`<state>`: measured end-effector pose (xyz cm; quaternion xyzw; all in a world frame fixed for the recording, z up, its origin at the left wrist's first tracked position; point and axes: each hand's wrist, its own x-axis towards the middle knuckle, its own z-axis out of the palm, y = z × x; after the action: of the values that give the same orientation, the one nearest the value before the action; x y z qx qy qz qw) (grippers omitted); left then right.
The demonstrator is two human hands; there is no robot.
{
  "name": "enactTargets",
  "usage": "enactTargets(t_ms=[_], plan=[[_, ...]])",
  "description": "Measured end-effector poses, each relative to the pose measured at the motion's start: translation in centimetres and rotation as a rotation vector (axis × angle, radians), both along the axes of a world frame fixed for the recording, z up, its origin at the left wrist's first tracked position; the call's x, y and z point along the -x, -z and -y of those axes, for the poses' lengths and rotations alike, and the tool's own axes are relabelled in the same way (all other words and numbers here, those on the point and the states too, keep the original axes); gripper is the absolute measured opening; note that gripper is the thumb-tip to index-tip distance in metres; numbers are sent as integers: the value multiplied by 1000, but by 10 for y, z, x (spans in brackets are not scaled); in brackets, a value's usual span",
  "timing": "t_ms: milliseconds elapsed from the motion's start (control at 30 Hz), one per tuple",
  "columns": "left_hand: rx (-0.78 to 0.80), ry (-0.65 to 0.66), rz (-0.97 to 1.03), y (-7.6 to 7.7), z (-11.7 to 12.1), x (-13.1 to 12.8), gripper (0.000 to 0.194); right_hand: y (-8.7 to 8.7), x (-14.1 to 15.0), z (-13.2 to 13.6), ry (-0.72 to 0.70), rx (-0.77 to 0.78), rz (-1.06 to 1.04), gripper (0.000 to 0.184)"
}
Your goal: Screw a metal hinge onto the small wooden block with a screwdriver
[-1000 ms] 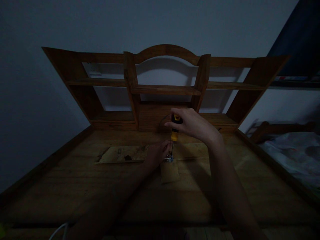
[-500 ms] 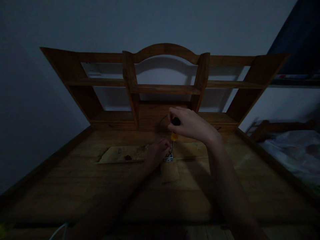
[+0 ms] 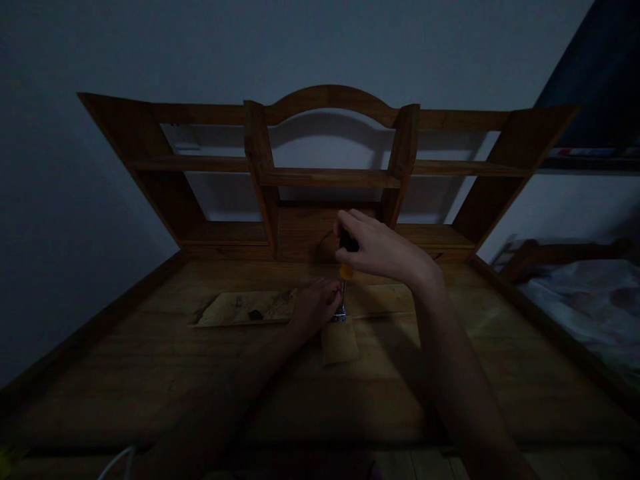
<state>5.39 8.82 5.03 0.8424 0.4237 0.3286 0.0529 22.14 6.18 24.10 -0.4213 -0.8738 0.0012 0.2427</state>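
My right hand point(image 3: 383, 250) is wrapped round the black and yellow handle of a screwdriver point(image 3: 345, 272) that stands almost upright. Its tip rests on a small shiny metal fitting point(image 3: 341, 317) at the top edge of a small wooden block point(image 3: 339, 342) on the desk. My left hand point(image 3: 316, 305) lies beside the fitting with its fingers curled against it, steadying it. A long thin wooden board point(image 3: 240, 309) lies flat behind the block, running left and right under my hands.
The wooden desk top point(image 3: 150, 373) has raised rails along both sides. A wooden shelf unit point(image 3: 330, 177) with an arched top stands at the back against a pale wall. A bed with white bedding point(image 3: 585, 300) lies at the right. A white cable point(image 3: 117, 460) shows at the bottom left.
My right hand has turned on the screwdriver handle, so less of the yellow handle shows now. My left hand and the block have stayed in place.
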Motion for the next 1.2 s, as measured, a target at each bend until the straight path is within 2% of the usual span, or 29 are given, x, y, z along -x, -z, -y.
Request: enactTargets(t_ms=[133,267,367,433,667,767,900,1133,1200], plan=[[-39,16,29,-3,3,-1,14,2,-1,-2,-20,27,-20,19],[-39,29,30,-9,9,-2,13,2,0,-3,-36,-14,-14,15],[-29,25,38,-10,11,-3,12,0,1,-1,-56,-18,14,20],[-22,51,51,-11,12,-3,13,-1,1,1,-48,-2,9,23],[50,170,59,-14,17,1,15,-2,-1,0,-41,26,-28,12],[66,199,63,-14,17,2,17,-3,-2,1,-28,32,12,15],[68,203,76,-14,17,1,16,-4,-3,1,-31,43,9,21],[44,160,64,-14,18,-4,8,-2,-6,-1,-24,15,-11,14],[60,156,70,-15,19,-4,7,-3,-6,-1,-39,18,7,19]])
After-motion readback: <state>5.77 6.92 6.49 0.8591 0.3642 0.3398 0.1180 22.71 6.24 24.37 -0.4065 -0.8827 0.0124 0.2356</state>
